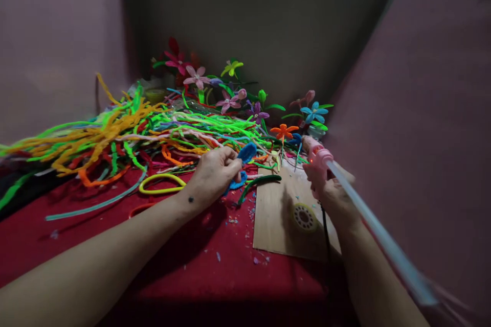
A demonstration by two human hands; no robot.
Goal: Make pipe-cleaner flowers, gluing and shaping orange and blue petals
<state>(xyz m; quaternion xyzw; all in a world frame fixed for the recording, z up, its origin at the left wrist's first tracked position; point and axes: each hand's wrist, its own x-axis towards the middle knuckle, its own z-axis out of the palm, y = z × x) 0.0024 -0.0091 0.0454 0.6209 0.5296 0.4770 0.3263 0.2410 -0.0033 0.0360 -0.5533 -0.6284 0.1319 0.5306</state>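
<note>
My left hand pinches blue fuzzy petals made of pipe cleaner between thumb and fingers; a second blue loop shows just below the fingertips. My right hand is wrapped round a pink hot glue gun, off to the right above a board. A long, clear glue stick juts from the gun's back end toward me. Between the hands lies a dark green pipe cleaner piece, close to the blue petals. The gun's nozzle is hard to make out.
A brown cardboard sheet carries a round tape spool. Heaped pipe cleaners cover the table's left and back. Finished fuzzy flowers stand behind. A yellow loop lies left on the red cloth, which has scattered fluff.
</note>
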